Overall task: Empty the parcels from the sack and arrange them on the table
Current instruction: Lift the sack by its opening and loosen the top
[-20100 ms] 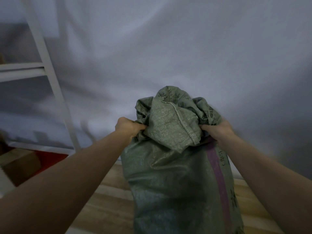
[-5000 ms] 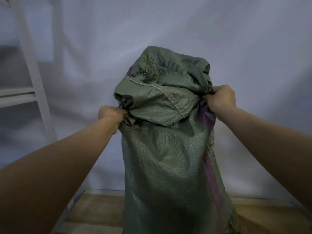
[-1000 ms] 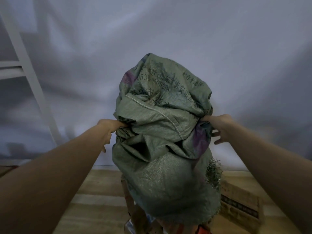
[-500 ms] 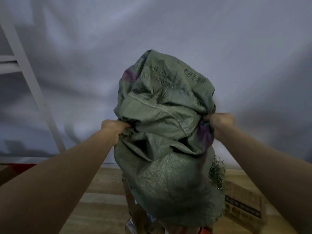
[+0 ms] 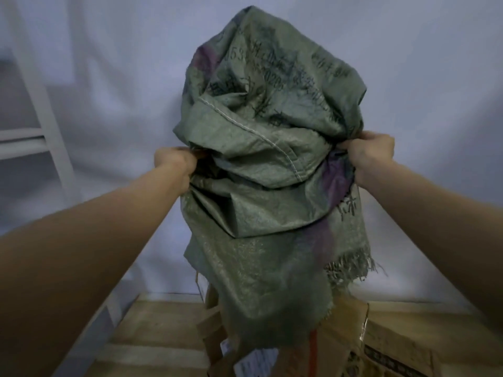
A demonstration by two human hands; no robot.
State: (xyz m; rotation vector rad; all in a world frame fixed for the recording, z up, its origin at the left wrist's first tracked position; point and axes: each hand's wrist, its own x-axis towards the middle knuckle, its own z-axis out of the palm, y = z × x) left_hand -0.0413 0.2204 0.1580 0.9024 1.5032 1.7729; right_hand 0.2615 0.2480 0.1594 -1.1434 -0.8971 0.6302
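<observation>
A green woven sack (image 5: pixel 261 186) with black printing and a purple stripe hangs upside down in front of me, bunched at the top, its frayed mouth pointing down. My left hand (image 5: pixel 175 165) grips the crumpled fabric on its left side. My right hand (image 5: pixel 371 155) grips the fabric on its right side. Brown cardboard parcels (image 5: pixel 381 346) lie on the wooden table (image 5: pixel 152 330) below the sack's mouth; one tall parcel (image 5: pixel 213 330) stands partly inside the opening. Whatever is still within the sack is hidden.
A white cloth backdrop (image 5: pixel 122 77) hangs behind the table. A white shelf frame (image 5: pixel 40 118) stands at the left. The table's left edge runs diagonally near my left forearm.
Both hands have raised the sack higher. More of the cardboard parcels shows beneath its mouth than half a second ago.
</observation>
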